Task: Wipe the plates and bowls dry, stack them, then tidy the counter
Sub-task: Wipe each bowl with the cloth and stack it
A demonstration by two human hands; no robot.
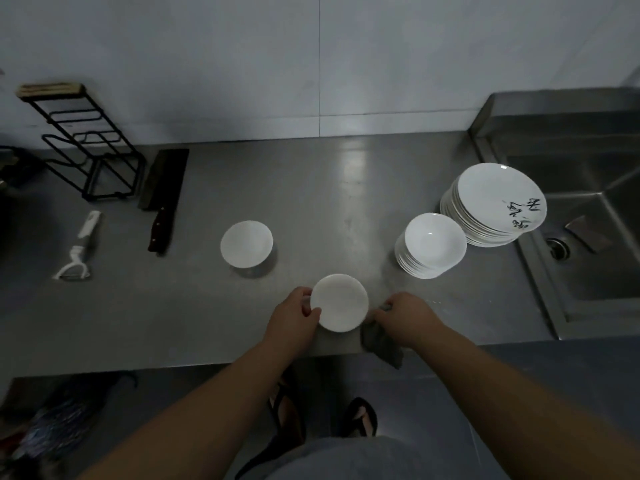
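Observation:
My left hand (294, 315) grips the left rim of a small white bowl (341, 303) held over the front of the steel counter (311, 188). My right hand (403, 317) holds a grey cloth (381, 342) just right of the bowl; the cloth hangs past the counter's front edge. Another white bowl (246, 244) sits alone at centre-left. A stack of several white bowls (431, 245) stands to the right, and behind it a taller stack of white plates (498, 202) with black writing on the top one.
A cleaver (164, 195) and a white peeler (78, 251) lie at the left, beside a black wire rack (90, 143). A steel sink (588, 237) fills the right side. The tiled wall runs behind the counter.

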